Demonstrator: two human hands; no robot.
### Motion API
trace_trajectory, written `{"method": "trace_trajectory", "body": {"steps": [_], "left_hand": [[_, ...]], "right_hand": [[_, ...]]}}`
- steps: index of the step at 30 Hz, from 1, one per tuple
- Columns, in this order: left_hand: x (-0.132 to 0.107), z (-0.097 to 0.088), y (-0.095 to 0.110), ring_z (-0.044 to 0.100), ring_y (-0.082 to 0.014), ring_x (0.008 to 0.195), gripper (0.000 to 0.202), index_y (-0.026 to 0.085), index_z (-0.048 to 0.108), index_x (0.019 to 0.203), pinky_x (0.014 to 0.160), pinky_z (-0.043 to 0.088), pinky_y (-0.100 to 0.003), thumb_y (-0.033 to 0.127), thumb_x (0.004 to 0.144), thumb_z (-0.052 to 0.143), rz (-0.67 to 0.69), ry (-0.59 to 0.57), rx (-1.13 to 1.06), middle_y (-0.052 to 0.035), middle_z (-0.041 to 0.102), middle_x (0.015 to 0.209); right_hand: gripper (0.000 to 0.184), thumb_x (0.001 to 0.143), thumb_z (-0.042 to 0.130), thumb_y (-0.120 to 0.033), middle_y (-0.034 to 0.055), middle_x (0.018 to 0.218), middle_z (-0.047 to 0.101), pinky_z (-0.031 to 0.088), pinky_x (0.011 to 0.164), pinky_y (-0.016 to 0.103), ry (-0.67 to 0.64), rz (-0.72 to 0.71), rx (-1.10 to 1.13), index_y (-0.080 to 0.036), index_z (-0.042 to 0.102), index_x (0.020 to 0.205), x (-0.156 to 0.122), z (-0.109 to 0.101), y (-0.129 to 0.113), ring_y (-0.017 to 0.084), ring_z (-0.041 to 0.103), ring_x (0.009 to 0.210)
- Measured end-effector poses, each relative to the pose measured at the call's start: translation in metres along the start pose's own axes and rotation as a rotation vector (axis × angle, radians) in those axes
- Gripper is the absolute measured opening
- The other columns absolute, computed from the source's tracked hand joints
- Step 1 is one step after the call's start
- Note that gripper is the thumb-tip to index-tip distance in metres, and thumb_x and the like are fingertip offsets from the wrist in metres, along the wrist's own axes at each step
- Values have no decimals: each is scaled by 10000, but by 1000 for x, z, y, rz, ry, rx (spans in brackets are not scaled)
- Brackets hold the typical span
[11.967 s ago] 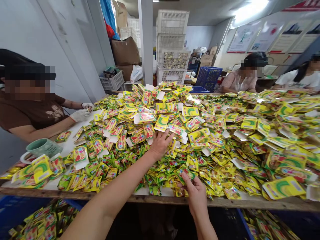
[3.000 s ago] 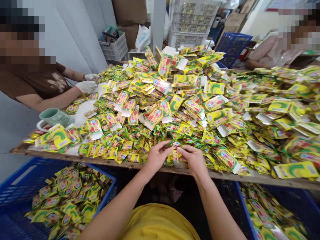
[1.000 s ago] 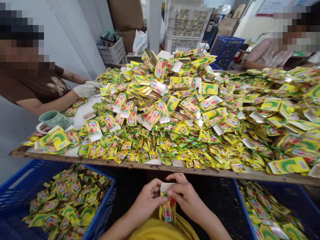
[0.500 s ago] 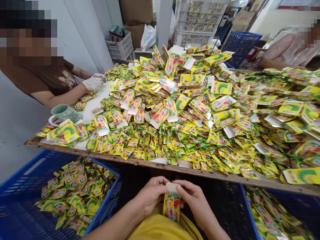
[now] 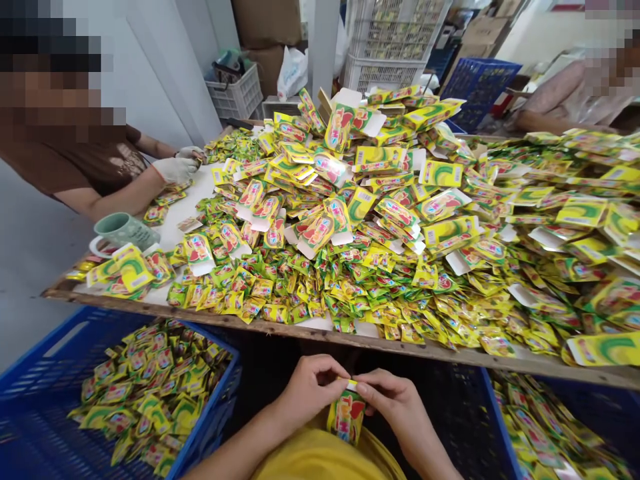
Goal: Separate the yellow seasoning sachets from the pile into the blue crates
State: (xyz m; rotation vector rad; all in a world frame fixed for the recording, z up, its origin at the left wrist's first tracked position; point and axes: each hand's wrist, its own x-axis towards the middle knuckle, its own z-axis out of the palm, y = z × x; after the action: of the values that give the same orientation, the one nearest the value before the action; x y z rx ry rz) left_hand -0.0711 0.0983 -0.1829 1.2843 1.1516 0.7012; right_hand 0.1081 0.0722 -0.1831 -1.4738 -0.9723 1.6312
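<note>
Low in front of my yellow top, a small yellow-green carton [image 5: 345, 419] with red fruit print hangs between both hands, its upper end toward the table. My left hand [image 5: 314, 390] pinches the top flap of the carton from the left, thumb and fingertips together. On the other side, my right hand [image 5: 391, 400] is closed on the same top end, its thumb pressing at the flap. The flap lies folded over, with a narrow pale strip showing between the fingertips. Whatever is inside the carton is hidden.
A heap of open cartons [image 5: 325, 167] and small sachets [image 5: 345, 293] covers the wooden-edged table [image 5: 280, 328]. Blue crates [image 5: 30, 393] of packets stand below at left and right. A green mug [image 5: 127, 230] sits at the left corner. A gloved co-worker's hand [image 5: 175, 170] works beyond it.
The carton's white top flap, upright before, is now folded down. My left hand has moved up and right onto the top edge. The view has shifted slightly.
</note>
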Motion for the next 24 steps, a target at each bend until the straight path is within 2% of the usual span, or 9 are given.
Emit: {"method": "trace_trajectory", "body": {"steps": [3,5,9,12,13,15,17,20,24], "left_hand": [[-4,-2,-5,622,-155,690,149,135,738,755,648,457,-243,234,792,632,184,-70,50,-80,705,748],[-8,-5,-9,642,-170,753,140,146,735,797,718,477,-260,267,785,666,223,-132,2,-91,717,817],[-11,-6,-17,641,-181,771,193,160,742,846,726,472,-257,326,753,711,101,-215,27,-81,724,853],[-12,-2,-18,626,-173,730,273,176,731,1000,679,452,-243,312,769,680,49,-291,73,-55,721,840],[-12,-1,-17,630,-181,778,322,192,708,1078,707,451,-244,299,777,666,56,-324,65,-56,722,908],[-12,1,-14,627,-189,858,377,219,667,1164,745,446,-243,271,792,635,57,-382,42,-54,709,1022],[-13,1,-14,610,-173,784,352,208,684,1116,674,435,-228,289,775,651,2,-354,63,-47,712,939],[-14,-2,-18,543,-140,641,297,175,702,966,567,396,-207,341,720,712,-97,-212,71,-11,668,721],[-17,-13,-32,596,-156,762,318,179,702,1012,697,460,-227,329,732,714,-119,-73,-197,-38,701,876]], "right_hand": [[197,721,738,-386,68,733,644,485,554,263,4,-190,-157,-195,773,756,-8,0,5,173,597,641],[172,796,673,-353,73,762,649,490,631,274,-7,-298,-275,-208,764,774,-16,1,6,190,613,722],[273,889,550,-352,76,817,655,487,678,280,-162,-313,-451,-213,752,768,-18,-6,1,192,624,768],[296,866,580,-369,61,751,656,487,651,286,-184,-365,-570,-213,729,663,11,-13,-22,190,620,713],[253,854,596,-357,55,744,663,494,687,301,-131,-415,-617,-219,727,688,28,-13,-35,197,621,725],[193,865,561,-323,60,808,686,498,726,320,139,-506,-772,-220,720,829,68,-10,-67,206,625,755],[207,880,515,-277,101,967,689,480,788,332,410,-486,-950,-185,688,945,109,-1,-98,223,628,855],[256,842,578,-278,210,1006,664,438,837,402,535,-422,-1037,-102,650,1013,157,18,-129,306,611,957],[315,771,660,-250,217,854,681,449,743,385,533,-362,-1128,-47,636,1011,184,30,-128,312,645,847]]}}
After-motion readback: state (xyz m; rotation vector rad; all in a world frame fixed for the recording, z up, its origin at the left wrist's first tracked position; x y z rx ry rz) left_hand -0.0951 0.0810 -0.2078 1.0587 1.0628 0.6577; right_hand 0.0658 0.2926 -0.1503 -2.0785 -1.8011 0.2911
